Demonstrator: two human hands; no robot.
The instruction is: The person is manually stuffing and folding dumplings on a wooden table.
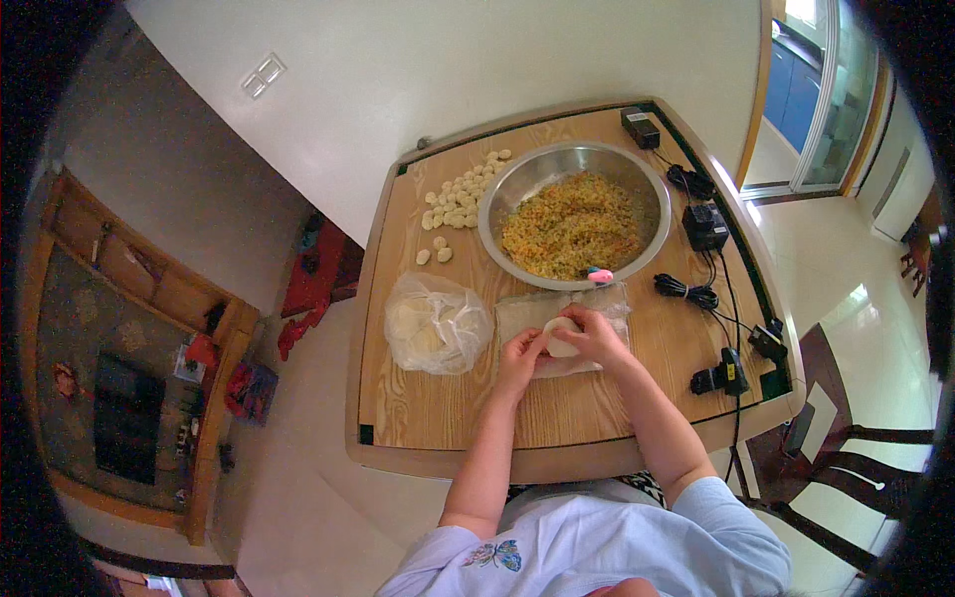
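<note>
A thin white round of dough (559, 337) is held between my two hands, low over the table. My left hand (520, 358) pinches its left edge, while my right hand (595, 339) grips the right side and partly covers it. Below them lies a pale folded cloth (515, 317). Beyond the cloth stands a wide stainless steel bowl (494, 254) with a chopped yellow-orange filling (574, 227). A pink utensil handle (600, 275) rests at the bowl's near rim. To the left sits a clear plastic bag (436, 324) with pale rounds inside, blurred by the plastic.
Several small pale balls (455, 200) lie grouped at the back left of the wooden table (425, 418). Black power adapters (705, 226) and coiled cables (686, 291) line the right side, with a black device (722, 373) nearer me. Dark chairs (858, 470) stand at the right.
</note>
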